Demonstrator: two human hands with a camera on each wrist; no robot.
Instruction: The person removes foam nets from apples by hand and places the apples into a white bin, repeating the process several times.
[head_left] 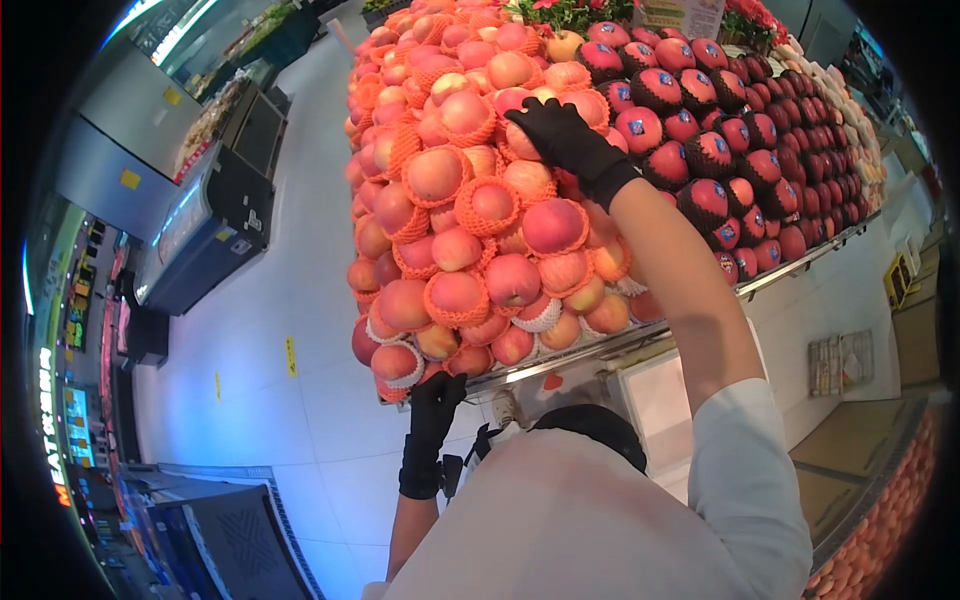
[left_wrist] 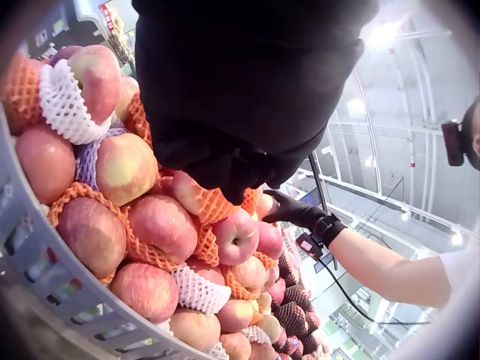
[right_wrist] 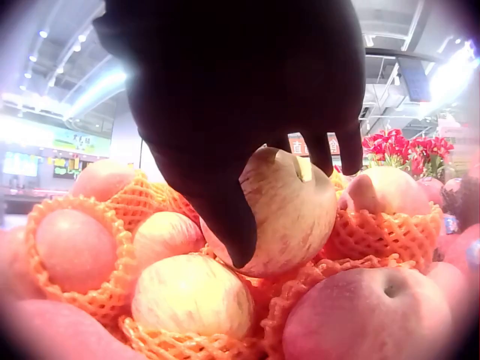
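Observation:
My right hand (head_left: 560, 135), in a black glove, reaches far over the pile and grips a bare red-and-yellow apple (right_wrist: 296, 214). In the right wrist view its thumb lies down the near side of this fruit, with the other fingers over the top and far side. Around it sit apples in orange foam nets (right_wrist: 382, 199). My gloved left hand (head_left: 435, 410) is low at the front left corner of the display, close to an apple in a white net (head_left: 398, 362). Its fingers look loosely bent, with nothing seen in them; the left wrist view (left_wrist: 240, 90) shows mostly the dark glove.
Dark-red apples in black nets (head_left: 708, 155) fill the right side of the stand, with red flowers (right_wrist: 405, 154) behind. A metal rail (head_left: 540, 368) runs along the front edge. Left across the aisle floor (head_left: 310, 250) stands a chest cooler (head_left: 215, 215); cardboard boxes (head_left: 850, 455) lie at right.

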